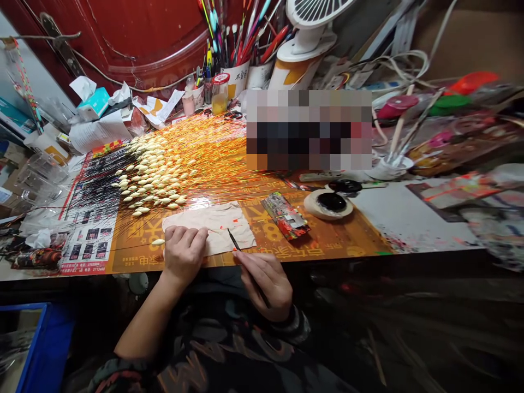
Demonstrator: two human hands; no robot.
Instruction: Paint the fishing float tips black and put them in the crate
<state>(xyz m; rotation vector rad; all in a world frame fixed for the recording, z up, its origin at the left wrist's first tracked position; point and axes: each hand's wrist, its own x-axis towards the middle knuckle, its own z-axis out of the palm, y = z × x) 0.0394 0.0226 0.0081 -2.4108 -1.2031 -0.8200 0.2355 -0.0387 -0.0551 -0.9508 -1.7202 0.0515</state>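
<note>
At “京东家电” sheet (pixel 347 232) — right hand (pixel 267 285) pinches brush (pixel 233 239); left hand (pixel 185 252), fingers together, on cloth (pixel 223 214).

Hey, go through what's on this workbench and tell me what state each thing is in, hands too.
Left hand: fingers curled closed on the cloth
Right hand: closed on the brush
Brush: held, dark tip over the cloth
Cloth: spread out, creased, orange-marked
Pale floats: bunched, lying on their sides
Round pot: open, black inside
Red-lidded jar: lid on, yellowish contents
Tissue pack: open, tissue poking out
Fan: upright, running or not unclear
</note>
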